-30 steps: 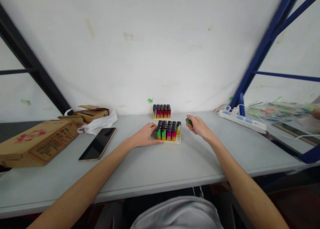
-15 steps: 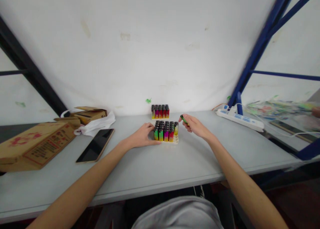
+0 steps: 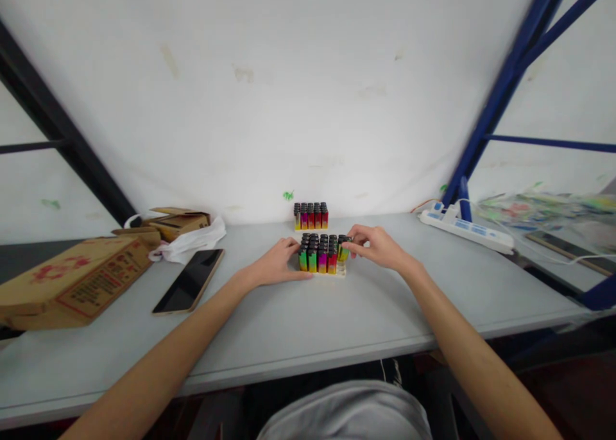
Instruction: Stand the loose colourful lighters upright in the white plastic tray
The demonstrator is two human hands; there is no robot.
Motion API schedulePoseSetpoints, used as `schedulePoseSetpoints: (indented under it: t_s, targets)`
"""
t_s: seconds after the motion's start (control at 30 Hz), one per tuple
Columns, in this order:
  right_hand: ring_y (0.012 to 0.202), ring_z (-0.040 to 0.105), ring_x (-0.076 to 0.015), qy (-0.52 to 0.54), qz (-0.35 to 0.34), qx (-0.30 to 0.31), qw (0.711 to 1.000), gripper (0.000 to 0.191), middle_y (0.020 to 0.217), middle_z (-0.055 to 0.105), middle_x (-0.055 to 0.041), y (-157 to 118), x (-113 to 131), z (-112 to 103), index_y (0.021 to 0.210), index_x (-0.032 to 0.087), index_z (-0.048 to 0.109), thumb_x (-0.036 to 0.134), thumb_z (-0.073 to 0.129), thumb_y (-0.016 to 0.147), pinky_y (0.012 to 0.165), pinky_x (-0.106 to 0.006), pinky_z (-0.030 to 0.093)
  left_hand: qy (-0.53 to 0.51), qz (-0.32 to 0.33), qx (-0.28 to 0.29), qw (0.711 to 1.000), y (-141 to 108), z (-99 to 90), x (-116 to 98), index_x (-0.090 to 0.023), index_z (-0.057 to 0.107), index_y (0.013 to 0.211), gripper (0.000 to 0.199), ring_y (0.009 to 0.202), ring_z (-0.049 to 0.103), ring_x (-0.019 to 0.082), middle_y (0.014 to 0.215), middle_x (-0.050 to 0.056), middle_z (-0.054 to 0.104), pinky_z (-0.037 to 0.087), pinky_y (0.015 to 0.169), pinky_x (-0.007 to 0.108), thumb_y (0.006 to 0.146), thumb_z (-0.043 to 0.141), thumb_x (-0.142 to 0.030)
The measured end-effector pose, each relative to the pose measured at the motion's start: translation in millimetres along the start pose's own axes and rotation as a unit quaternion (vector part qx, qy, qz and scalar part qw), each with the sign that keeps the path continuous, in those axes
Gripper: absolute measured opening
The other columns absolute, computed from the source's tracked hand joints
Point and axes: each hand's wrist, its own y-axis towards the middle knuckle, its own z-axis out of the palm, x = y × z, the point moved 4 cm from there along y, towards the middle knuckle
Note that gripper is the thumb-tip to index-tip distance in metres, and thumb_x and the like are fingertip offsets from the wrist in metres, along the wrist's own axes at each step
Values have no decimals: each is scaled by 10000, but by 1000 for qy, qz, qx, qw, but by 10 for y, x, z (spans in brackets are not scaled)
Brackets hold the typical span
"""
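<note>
Several lighters (image 3: pixel 317 254) in green, yellow, magenta and red with black tops stand upright in rows in a white tray (image 3: pixel 341 274). My left hand (image 3: pixel 276 262) grips the tray's left side, fingers behind and thumb along the front edge. A lighter with a yellow-green body (image 3: pixel 343 253) is pinched between the thumb and fingers of my right hand (image 3: pixel 370 244). It is at the tray's right-hand column, slightly tilted; my fingers partly cover it, and I cannot tell whether its base is seated. Unfilled slots show at the front of that column.
A second group of lighters (image 3: pixel 311 215) stands behind, near the wall. On the left lie a phone (image 3: pixel 190 281), a cardboard box (image 3: pixel 77 279), and a white plastic bag (image 3: pixel 197 241). A power strip (image 3: pixel 466 230) sits at right beside a blue frame post (image 3: pixel 491 113).
My right hand has moved left with the lighter, from beside the tray to its right-hand column. My left hand has stayed on the tray. The view has shifted slightly.
</note>
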Motion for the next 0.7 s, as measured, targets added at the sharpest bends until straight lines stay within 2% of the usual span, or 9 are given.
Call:
schedulePoseSetpoints:
  t_s: [0.17, 0.37, 0.57, 0.7]
  targets:
    - [602, 657, -171, -17, 11, 30, 999, 339, 718, 759, -37, 0, -10, 23, 887, 208, 576, 532, 584, 987, 624, -280, 448, 7, -2, 9, 1000, 2, 4, 6, -175, 688, 1167, 716, 1111, 602, 336, 1173, 144, 637, 498, 1029, 492, 741, 724, -750]
    - [639, 688, -187, -19, 10, 34, 999, 340, 734, 767, -39, 10, 21, 63, 893, 220, 547, 544, 569, 993, 653, -286, 458, 5, -8, 2, 1000, -1, 1, -2, -175, 687, 1164, 718, 1103, 601, 341, 1181, 149, 641, 499, 1020, 510, 730, 731, -746]
    - [614, 648, -176, -43, 5, 30, 999, 316, 738, 766, -33, 33, 62, 92, 896, 223, 555, 521, 564, 1002, 629, -278, 429, 23, -6, -2, 1000, -7, 29, -14, -176, 656, 1195, 719, 1114, 594, 352, 1182, 157, 636, 492, 1018, 518, 755, 706, -743]
    - [612, 640, -177, -54, 4, 35, 998, 328, 728, 758, -38, 47, 36, 75, 889, 213, 584, 526, 577, 990, 621, -277, 425, 26, -15, -3, 1000, -11, 60, 5, -175, 652, 1204, 770, 1139, 594, 352, 1206, 160, 625, 490, 1037, 493, 722, 716, -772]
